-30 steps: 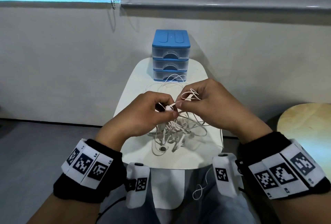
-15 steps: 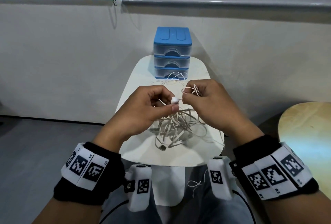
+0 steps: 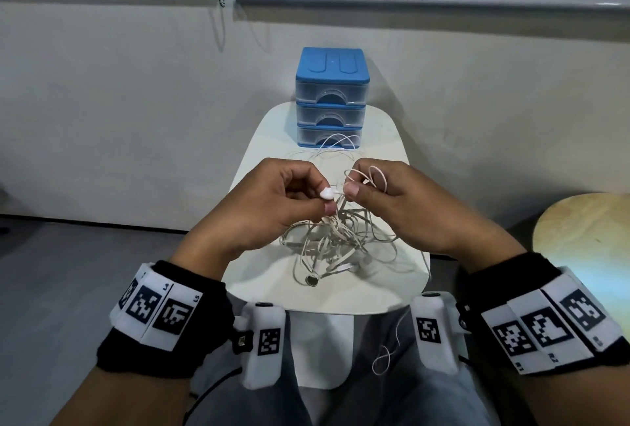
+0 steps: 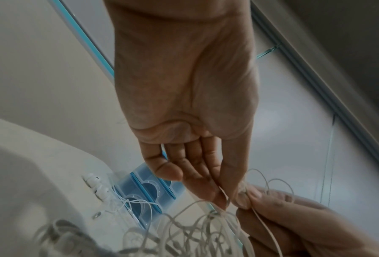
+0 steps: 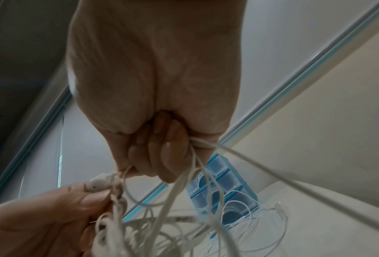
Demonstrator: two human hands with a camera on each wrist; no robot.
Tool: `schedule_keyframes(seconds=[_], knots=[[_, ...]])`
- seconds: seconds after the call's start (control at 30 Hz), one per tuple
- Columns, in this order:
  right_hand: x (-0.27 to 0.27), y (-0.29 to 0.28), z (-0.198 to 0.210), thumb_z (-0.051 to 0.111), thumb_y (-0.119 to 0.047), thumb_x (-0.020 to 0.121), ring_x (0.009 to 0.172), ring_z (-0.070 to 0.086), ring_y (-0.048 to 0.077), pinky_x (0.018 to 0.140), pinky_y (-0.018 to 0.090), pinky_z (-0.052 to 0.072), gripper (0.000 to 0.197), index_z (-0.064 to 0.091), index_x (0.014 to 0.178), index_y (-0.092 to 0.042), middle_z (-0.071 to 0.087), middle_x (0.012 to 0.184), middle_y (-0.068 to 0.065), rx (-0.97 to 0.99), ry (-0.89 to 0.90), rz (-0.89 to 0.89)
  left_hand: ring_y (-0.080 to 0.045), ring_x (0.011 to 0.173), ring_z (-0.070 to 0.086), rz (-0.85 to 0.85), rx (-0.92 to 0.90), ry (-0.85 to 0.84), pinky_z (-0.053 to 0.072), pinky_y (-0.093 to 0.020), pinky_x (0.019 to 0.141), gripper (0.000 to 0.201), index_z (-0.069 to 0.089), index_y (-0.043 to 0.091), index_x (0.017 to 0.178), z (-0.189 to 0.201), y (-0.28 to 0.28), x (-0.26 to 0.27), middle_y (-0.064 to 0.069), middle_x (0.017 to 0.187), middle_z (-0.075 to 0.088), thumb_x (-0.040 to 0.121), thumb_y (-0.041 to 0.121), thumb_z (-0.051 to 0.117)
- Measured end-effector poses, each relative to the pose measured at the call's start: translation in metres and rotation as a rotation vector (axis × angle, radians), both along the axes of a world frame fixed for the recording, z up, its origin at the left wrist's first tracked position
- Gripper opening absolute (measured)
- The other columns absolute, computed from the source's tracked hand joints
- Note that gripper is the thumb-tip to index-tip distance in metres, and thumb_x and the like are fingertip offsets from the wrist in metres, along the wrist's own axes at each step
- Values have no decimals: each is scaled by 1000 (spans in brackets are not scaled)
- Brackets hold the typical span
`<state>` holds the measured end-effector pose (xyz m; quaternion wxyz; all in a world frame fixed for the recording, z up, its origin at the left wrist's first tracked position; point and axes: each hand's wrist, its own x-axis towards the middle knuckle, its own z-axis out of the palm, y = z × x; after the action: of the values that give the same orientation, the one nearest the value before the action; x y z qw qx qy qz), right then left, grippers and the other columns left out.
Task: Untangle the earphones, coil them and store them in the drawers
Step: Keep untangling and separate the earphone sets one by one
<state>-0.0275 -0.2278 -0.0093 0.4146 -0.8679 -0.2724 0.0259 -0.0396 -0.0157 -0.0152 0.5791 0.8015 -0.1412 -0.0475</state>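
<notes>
A small white worktop is standing against the far wall, carrying everything here. At its far end a blue-topped drawer unit is sitting, three clear drawers stacked one over another, all pushed in. Off to the right, the edge of a round wooden table is showing.

The left hand is hovering above the near half of the worktop, its thumb and forefinger closing on a white earbud; the remaining fingers are curling loosely inward (the left wrist view is showing them fairly straight, pointing down toward the cords). The right hand is hovering just beside it, to the right, thumb pressing a cord against the curled fingers right next to the earbud, with a couple of small loops rising out of the fist.

The tangled earphones are hanging from both hands in a loose bundle and are spreading across the near half of the worktop, between the wrists. A round earbud end is lying at the near edge of the bundle. A second, thinner set of white cords is lying just in front of the bottom drawer. One stray cord end is dangling off the near right edge, over the person's lap.
</notes>
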Motion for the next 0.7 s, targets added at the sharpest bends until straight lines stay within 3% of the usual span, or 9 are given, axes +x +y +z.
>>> schedule_keyframes(seconds=[0.1, 0.23, 0.3, 0.4, 0.43, 0.5, 0.63, 0.7], knots=[[0, -4, 4, 54, -24, 105, 58, 33, 4, 59, 25, 31, 32, 48, 74, -23, 41, 59, -16, -30, 28, 51, -21, 73, 57, -34, 74, -1, 43, -38, 76, 11, 72, 13, 82, 4, 3, 0, -20, 77, 69, 85, 6, 80], [3, -8, 6, 52, -24, 105, 56, 34, 4, 54, 18, 29, 29, 51, 77, -18, 41, 57, -17, -58, 54, 67, -18, 74, 69, -44, 105, 5, 52, -35, 80, 11, 72, 8, 85, 11, 1, 4, -13, 79, 75, 83, 0, 80], [2, -9, 7, 51, -23, 106, 54, 32, 4, 52, 17, 29, 29, 52, 77, -20, 39, 56, -16, -16, 93, 76, -21, 70, 70, -58, 133, -7, 52, -32, 77, 11, 72, 7, 85, 15, 0, 6, -17, 78, 75, 83, 0, 80], [2, -9, 6, 51, -24, 106, 53, 26, 10, 46, 27, 23, 30, 54, 77, -24, 33, 63, 1, 140, 224, 110, -23, 69, 71, -72, 104, -13, 54, -26, 73, 13, 72, 7, 84, 19, 0, 7, -18, 79, 75, 83, -5, 77], [1, -9, 6, 51, -23, 106, 52, 25, 10, 45, 25, 21, 29, 54, 78, -23, 30, 65, 8, 191, 263, 118, -23, 68, 71, -69, 86, -11, 54, -24, 70, 13, 71, 5, 85, 19, 0, 7, -19, 79, 75, 83, -7, 76], [0, -8, 7, 49, -19, 107, 50, 24, 8, 43, 22, 22, 27, 53, 81, -18, 29, 65, 8, 234, 283, 118, -22, 66, 71, -57, 60, -4, 51, -19, 63, 13, 70, 4, 84, 20, 0, 8, -17, 77, 75, 83, -10, 73], [-2, -2, 8, 52, -15, 105, 51, 35, 1, 50, 12, 30, 19, 54, 91, -2, 41, 58, -15, 176, 150, 102, -25, 67, 71, -39, 54, 14, 52, -22, 62, 11, 65, -2, 86, 20, 0, 9, -17, 79, 76, 84, -5, 75], [-3, 1, 8, 59, -22, 102, 61, 39, 7, 60, 24, 34, 23, 56, 92, -1, 46, 66, -7, 150, 70, 106, -26, 67, 72, -32, 50, 17, 53, -23, 63, 12, 65, -3, 88, 18, -1, 9, -17, 78, 75, 84, -4, 76]])
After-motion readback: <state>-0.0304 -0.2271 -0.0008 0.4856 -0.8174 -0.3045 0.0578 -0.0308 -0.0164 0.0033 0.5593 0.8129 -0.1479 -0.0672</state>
